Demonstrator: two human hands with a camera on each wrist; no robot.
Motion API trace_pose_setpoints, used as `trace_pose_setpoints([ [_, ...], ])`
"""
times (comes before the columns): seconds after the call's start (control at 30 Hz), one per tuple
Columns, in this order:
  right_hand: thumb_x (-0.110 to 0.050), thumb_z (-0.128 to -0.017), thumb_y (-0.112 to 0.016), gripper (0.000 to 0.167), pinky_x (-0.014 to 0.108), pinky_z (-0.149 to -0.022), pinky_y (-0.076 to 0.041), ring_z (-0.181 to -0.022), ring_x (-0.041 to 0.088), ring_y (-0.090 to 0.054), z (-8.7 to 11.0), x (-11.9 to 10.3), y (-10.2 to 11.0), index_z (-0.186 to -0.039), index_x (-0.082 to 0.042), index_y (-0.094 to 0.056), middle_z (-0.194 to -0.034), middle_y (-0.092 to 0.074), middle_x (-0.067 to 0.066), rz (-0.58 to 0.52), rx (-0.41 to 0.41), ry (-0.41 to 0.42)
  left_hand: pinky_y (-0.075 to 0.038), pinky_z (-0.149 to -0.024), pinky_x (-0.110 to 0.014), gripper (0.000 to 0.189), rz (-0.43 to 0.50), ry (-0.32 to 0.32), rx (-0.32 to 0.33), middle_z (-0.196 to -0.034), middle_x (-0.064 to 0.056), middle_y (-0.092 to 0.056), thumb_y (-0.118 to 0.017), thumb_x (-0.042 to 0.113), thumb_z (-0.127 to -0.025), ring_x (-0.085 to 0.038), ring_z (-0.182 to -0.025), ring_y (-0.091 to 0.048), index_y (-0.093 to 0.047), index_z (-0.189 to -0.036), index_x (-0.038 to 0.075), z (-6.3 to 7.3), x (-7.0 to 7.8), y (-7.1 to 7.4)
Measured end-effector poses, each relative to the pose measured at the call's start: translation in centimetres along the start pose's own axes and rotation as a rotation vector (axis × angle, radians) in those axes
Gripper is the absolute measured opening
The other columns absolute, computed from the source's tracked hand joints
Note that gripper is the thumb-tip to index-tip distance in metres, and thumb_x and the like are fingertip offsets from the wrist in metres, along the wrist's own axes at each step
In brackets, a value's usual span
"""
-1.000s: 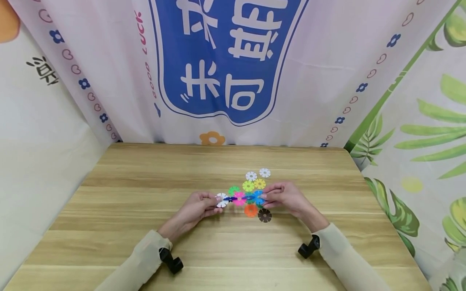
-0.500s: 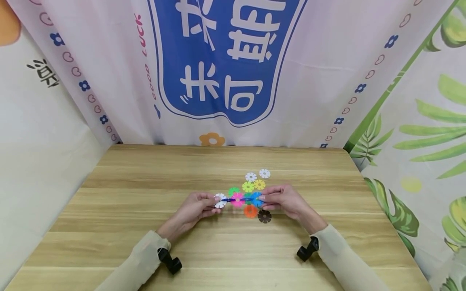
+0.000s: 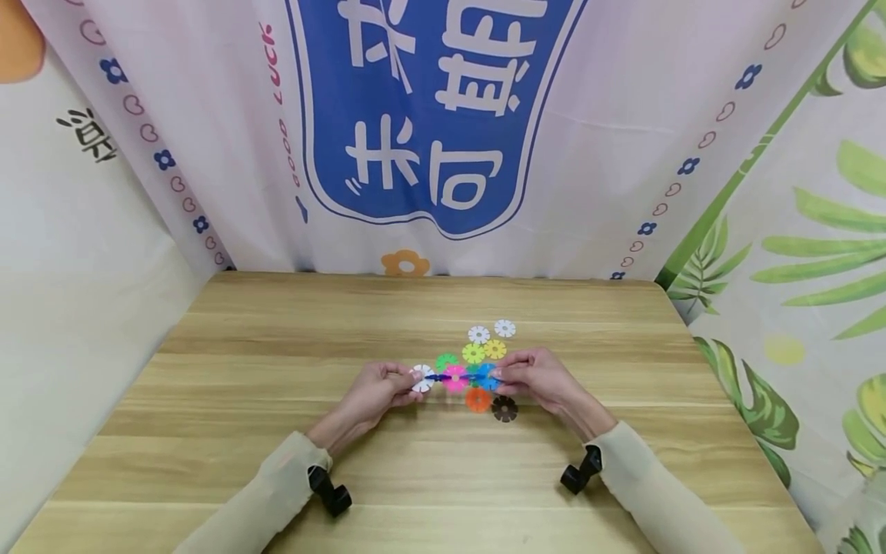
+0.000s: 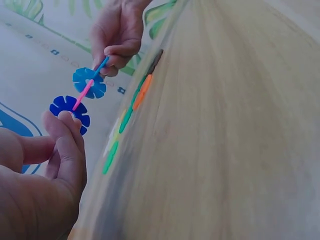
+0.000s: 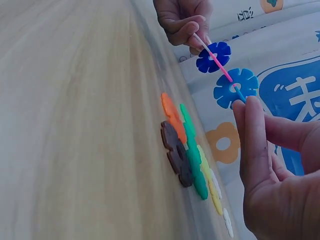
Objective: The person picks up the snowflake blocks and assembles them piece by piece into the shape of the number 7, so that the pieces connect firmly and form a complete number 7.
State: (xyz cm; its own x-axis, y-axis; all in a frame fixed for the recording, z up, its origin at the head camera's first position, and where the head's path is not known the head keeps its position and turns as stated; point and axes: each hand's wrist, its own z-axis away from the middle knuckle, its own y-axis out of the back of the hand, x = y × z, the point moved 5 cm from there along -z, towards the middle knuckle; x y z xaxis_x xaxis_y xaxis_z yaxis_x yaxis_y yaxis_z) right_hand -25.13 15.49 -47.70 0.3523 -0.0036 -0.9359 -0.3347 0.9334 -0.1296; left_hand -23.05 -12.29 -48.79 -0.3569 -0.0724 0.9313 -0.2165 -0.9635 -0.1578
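Note:
Slotted snowflake discs are joined edge to edge in a row held above the table. My left hand (image 3: pixel 370 396) pinches the white disc (image 3: pixel 422 378) at the left end. Beside it comes a dark blue disc (image 5: pixel 206 63), seen edge-on from the head, then a pink disc (image 3: pixel 454 378) and a mid-blue disc (image 4: pixel 80 77). At the right end my right hand (image 3: pixel 543 378) pinches a light blue disc (image 3: pixel 488 377), partly covered by its fingers.
Loose discs lie flat on the wooden table (image 3: pixel 311 462) behind and below the row: white (image 3: pixel 505 328), yellow (image 3: pixel 494 349), green (image 3: pixel 446 361), orange (image 3: pixel 477 399) and brown (image 3: pixel 504 408). A printed curtain (image 3: pixel 609 154) hangs behind the table's far edge.
Both hands keep their grip on the ends of the row. The right hand and wrist have shifted very slightly left, and the view has moved a little. The loose discs stay put.

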Motion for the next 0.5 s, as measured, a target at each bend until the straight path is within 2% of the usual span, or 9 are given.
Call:
trace_pose_setpoints([
  [0.17, 0.008, -0.096, -0.066, 0.012, 0.022, -0.074, -0.067, -0.072, 0.014, -0.076, -0.11, -0.57, -0.51, -0.108, 0.008, -0.065, -0.09, -0.071, 0.007, -0.021, -0.001, 0.003, -0.065, -0.073, -0.018, 0.008, 0.011, 0.003, -0.008, -0.087, -0.006, -0.073, -0.062, 0.001, -0.103, -0.011, -0.073, -0.074, -0.063, -0.096, -0.003, 0.02, 0.03, 0.27],
  [0.5, 0.01, -0.096, -0.065, 0.016, 0.026, -0.076, -0.068, -0.072, 0.016, -0.076, -0.16, -0.91, -0.77, -0.112, 0.013, -0.061, -0.091, -0.068, 0.008, -0.013, 0.012, 0.002, -0.066, -0.075, -0.019, 0.007, 0.071, 0.029, 0.044, -0.092, -0.01, -0.072, -0.064, 0.0, -0.101, -0.011, -0.074, -0.073, -0.061, -0.099, -0.006, 0.1, -0.57, -0.04],
])
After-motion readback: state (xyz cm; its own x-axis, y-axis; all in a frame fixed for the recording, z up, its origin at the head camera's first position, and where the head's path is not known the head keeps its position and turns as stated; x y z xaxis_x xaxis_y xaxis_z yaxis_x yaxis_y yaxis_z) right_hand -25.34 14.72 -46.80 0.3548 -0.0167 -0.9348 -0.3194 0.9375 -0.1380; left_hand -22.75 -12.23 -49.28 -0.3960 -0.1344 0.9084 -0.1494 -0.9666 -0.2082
